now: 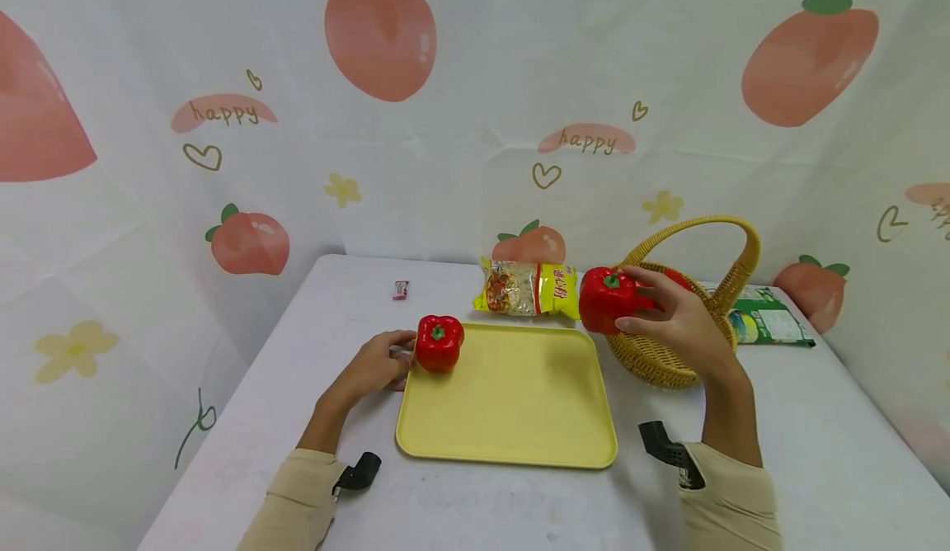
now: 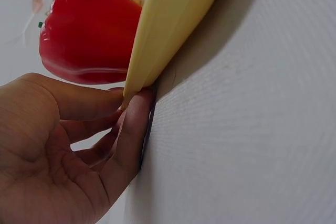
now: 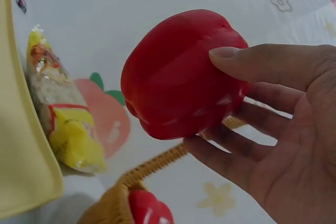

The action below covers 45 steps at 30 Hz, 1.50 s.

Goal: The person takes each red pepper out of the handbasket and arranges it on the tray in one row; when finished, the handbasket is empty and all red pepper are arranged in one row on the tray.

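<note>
A glossy red bell pepper (image 1: 603, 302) is held in my right hand (image 1: 686, 324), raised above the table beside the wicker basket (image 1: 660, 368). The right wrist view shows the thumb on one side of this bell pepper (image 3: 176, 77) and the fingers on the other. At the left edge of the yellow tray (image 1: 512, 407), my left hand (image 1: 373, 364) pinches the rim between thumb and fingers. A second red bell pepper (image 1: 439, 345) stands in the tray's far left corner, close to that hand but apart from its fingers in the left wrist view.
More red shows inside the basket, a bell pepper (image 3: 149, 208) partly hidden by the wall. Behind the tray lies a yellow and clear food bag (image 1: 525, 289). A small pink packet (image 1: 401, 290) lies at back left, a green package (image 1: 768, 320) right of the basket.
</note>
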Tool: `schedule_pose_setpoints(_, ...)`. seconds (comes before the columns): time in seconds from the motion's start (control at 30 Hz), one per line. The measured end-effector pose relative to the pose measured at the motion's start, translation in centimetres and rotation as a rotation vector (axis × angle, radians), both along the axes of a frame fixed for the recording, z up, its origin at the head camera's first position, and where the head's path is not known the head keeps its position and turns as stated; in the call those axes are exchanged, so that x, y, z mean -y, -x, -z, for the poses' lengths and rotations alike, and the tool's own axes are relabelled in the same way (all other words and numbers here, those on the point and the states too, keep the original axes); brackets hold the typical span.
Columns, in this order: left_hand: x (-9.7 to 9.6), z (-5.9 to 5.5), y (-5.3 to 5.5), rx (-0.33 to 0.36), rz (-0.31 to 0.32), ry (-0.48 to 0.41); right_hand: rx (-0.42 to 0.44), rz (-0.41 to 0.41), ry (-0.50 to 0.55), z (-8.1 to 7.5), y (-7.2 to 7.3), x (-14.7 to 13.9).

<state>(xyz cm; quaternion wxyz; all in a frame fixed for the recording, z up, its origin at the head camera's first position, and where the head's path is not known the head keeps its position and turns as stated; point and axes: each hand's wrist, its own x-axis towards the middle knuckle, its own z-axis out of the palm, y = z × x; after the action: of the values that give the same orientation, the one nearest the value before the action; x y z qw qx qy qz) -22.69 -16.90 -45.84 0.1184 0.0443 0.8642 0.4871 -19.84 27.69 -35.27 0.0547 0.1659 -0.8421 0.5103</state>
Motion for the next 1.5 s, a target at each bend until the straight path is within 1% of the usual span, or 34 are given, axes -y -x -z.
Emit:
schedule_pose_setpoints(0.13,0.0,0.0,0.0,-0.001,0.0,-0.001,0.034,-0.033,-0.015,0.3,0.4,1.2)
schedule_pose_setpoints(0.33,0.0,0.0,0.0,-0.004,0.004,-0.005,0.047,-0.091,-0.02,1.4,1.4,3.0)
schedule_pose_setpoints(0.53,0.1,0.0,0.1,-0.009,0.007,-0.005,0.109,-0.121,0.013,2.4,2.1,4.8)
schedule_pose_setpoints(0.83,0.2,0.1,0.1,-0.012,0.008,-0.001,0.15,-0.15,0.03,3.7,2.5,6.9)
schedule_pose_setpoints(1.03,0.1,0.1,0.1,-0.002,0.002,-0.012,0.116,-0.162,0.003,4.4,2.7,8.3)
schedule_pose_setpoints(1.23,0.0,0.1,0.0,0.007,-0.003,-0.011,0.097,-0.186,0.037,5.0,2.7,9.6)
schedule_pose_setpoints(1.33,0.0,0.0,0.0,0.007,-0.004,-0.007,0.079,-0.172,0.017,5.2,2.7,10.1)
schedule_pose_setpoints(1.4,0.0,0.0,0.0,0.008,-0.004,-0.008,0.085,-0.161,0.002,5.4,2.7,10.5)
schedule_pose_setpoints(1.5,0.0,-0.1,0.0,0.011,0.0,-0.015,0.095,-0.168,-0.018,5.6,2.7,10.9)
